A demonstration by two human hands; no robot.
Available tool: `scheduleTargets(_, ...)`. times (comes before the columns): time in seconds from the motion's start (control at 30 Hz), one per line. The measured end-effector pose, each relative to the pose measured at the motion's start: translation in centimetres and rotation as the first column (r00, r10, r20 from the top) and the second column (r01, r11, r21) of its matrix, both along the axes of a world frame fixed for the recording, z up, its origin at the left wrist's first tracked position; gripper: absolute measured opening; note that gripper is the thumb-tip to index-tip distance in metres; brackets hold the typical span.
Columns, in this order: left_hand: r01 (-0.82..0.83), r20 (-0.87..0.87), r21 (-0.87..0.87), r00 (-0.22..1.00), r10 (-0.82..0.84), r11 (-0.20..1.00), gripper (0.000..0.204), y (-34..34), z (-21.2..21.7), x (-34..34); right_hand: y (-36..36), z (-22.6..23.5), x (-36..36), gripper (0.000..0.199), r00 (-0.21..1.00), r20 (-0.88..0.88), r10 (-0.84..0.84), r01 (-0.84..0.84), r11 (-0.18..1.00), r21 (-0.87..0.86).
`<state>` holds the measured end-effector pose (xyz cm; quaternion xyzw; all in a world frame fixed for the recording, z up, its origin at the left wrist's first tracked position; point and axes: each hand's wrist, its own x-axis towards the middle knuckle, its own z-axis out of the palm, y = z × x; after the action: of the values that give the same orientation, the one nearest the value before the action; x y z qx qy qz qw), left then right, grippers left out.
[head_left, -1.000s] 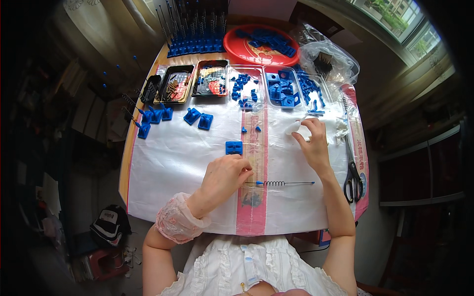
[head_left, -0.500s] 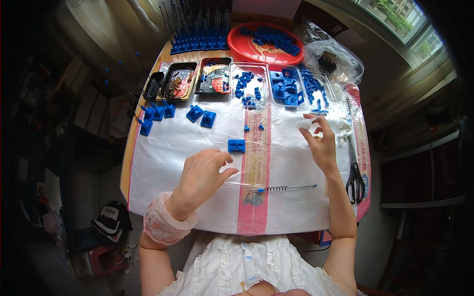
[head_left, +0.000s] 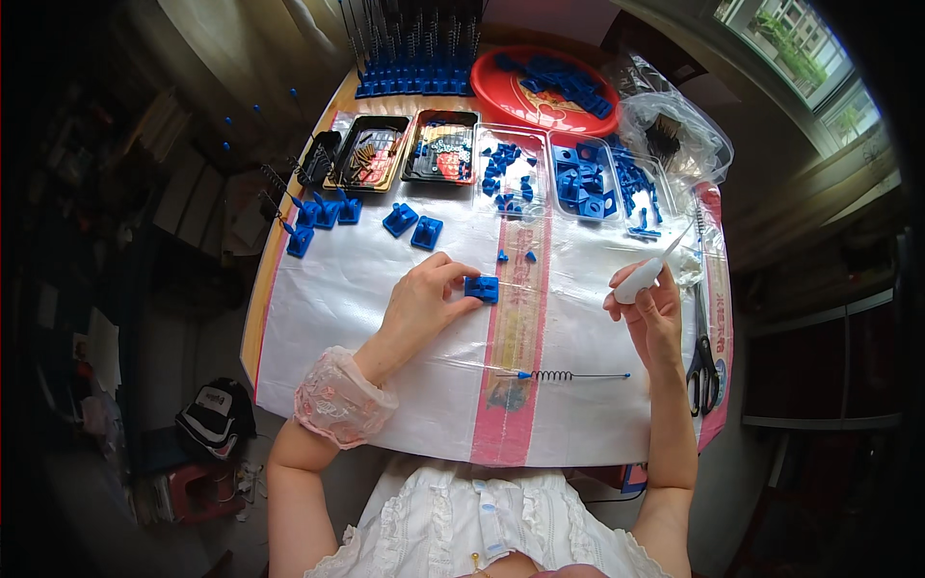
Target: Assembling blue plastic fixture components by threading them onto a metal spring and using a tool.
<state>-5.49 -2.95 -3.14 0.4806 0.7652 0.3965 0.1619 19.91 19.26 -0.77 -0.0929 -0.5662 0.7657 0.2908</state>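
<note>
My left hand point(head_left: 416, 310) pinches the left edge of a small blue square plastic base point(head_left: 482, 289), which lies on the sheeted table beside the pink strip. In my right hand point(head_left: 657, 326) is a white squeeze bottle point(head_left: 639, 282) with a long thin nozzle that points up and away to the right. My fingers are wrapped round its body, clear of the table. Between my forearms lies a thin black rod with a coil spring point(head_left: 552, 377) and a blue cone near its left end. Beyond the base sit two tiny blue pieces point(head_left: 503, 256).
Clear trays of blue parts point(head_left: 582, 183) and black trays point(head_left: 368, 152) stand in a row across the back. Behind them are a red basin point(head_left: 491, 91) and rows of upright spring rods point(head_left: 414, 77). Finished-looking blue bases point(head_left: 326, 214) stand left. Black-handled scissors point(head_left: 704, 378) lie right.
My left hand has closed on the blue base. My right hand has come nearer and turned the white bottle nozzle-up. The whole view has shifted slightly.
</note>
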Motion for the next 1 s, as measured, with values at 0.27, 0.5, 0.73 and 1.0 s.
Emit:
scheduleTargets(0.27,-0.001,0.008,0.033,1.0,0.001,0.999,0.034,-0.1,-0.6,-0.4,-0.1,-1.3,-0.2,0.033,0.999,0.033,0.037,-0.032,0.989,-0.142)
scheduleTargets(0.5,0.007,-0.003,0.064,1.0,-0.006,0.998,0.035,-0.1,-1.0,-0.4,0.3,-1.8,0.3,0.033,0.969,0.212,0.128,-0.1,0.985,-0.14)
scheduleTargets(0.73,0.005,-0.024,0.024,1.0,-0.004,1.0,0.032,-0.2,-0.8,-0.4,-0.2,-1.9,0.1,0.031,0.927,0.352,0.134,-0.091,0.986,-0.137)
scheduleTargets(1.0,0.01,-0.029,0.049,1.0,-0.009,0.999,0.035,-0.1,-0.9,-0.1,-0.3,-2.2,0.0,0.028,0.925,0.353,0.14,-0.086,0.982,-0.166)
